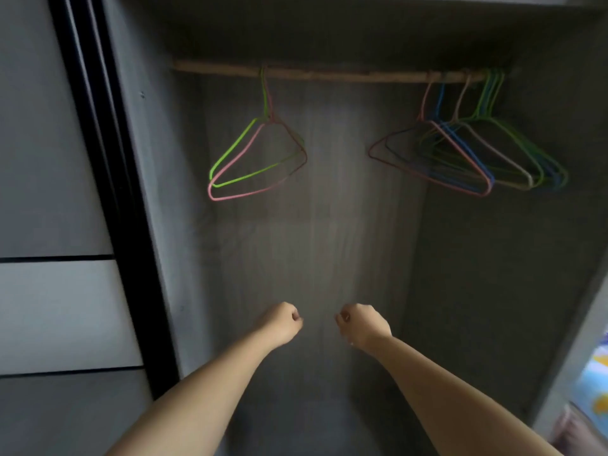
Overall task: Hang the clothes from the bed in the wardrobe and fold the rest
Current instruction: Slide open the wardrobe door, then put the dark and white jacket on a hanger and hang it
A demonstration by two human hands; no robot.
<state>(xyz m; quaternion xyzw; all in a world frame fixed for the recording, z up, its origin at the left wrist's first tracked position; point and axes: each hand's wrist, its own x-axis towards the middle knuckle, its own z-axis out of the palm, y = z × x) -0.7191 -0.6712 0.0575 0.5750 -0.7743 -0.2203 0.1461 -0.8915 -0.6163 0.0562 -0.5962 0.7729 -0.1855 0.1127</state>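
An open grey wardrobe fills the head view, with a wooden rail [329, 74] across its top. A green and a pink wire hanger [250, 166] hang on the rail's left part. Several coloured wire hangers [467, 156] bunch at its right end, none carrying clothes. My left hand [281, 325] and my right hand [362, 327] reach into the wardrobe low in the middle, both with fingers curled into fists and nothing in them. They are close together and well below the hangers.
A dark sliding door frame [108, 192] and pale panels [56, 307] stand on the left. The wardrobe's right wall [510, 291] is close. Colourful fabric [592, 383] shows at the bottom right edge.
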